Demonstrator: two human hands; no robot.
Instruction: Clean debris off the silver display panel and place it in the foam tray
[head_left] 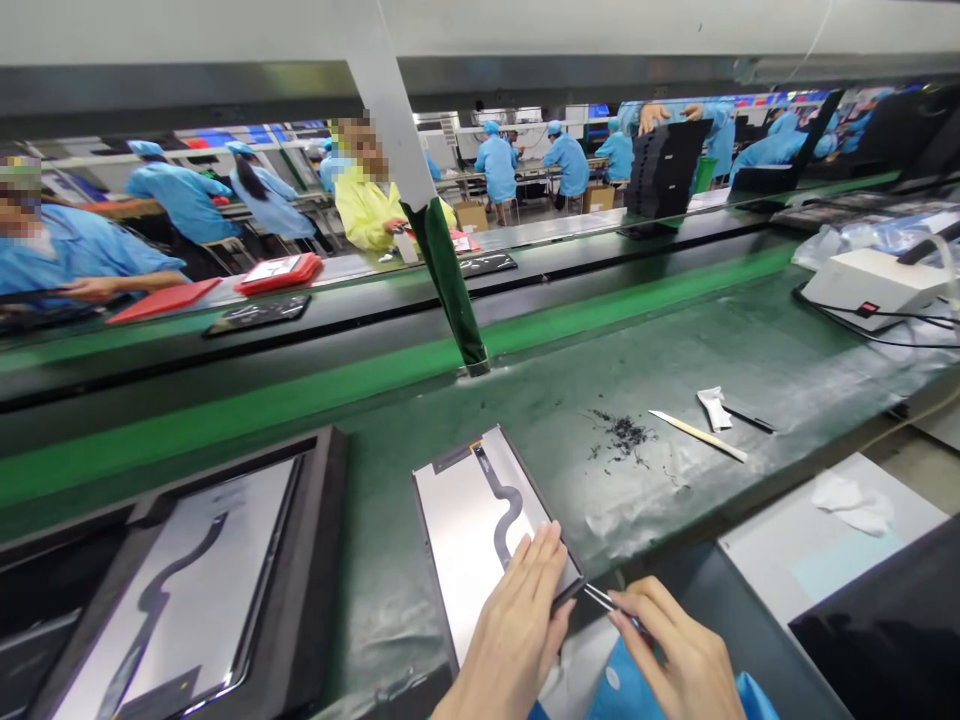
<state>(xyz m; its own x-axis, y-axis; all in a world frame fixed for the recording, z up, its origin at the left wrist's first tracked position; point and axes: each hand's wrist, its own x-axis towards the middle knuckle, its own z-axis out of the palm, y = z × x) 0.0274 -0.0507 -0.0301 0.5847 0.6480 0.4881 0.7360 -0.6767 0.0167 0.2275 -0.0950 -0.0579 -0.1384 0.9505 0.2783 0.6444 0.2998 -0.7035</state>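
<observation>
A silver display panel [469, 520] with a dark winding flex cable lies face down on the green bench mat. My left hand [521, 625] rests flat on its near right corner, fingers stretched out together. My right hand [679, 655] is closed in a pinch on thin metal tweezers [604, 600], whose tips point at the panel's near right edge by my left fingertips. A second, similar panel [187, 590] sits in a black tray [315, 560] at the left.
Dark scrap bits [622, 435], a flat pale stick [697, 436] and a small white packet [712, 408] lie on the mat [675, 340]. A white box unit [874, 285] with cables stands at the far right. A green post [450, 280] rises mid-bench. Workers in blue sit beyond the conveyor.
</observation>
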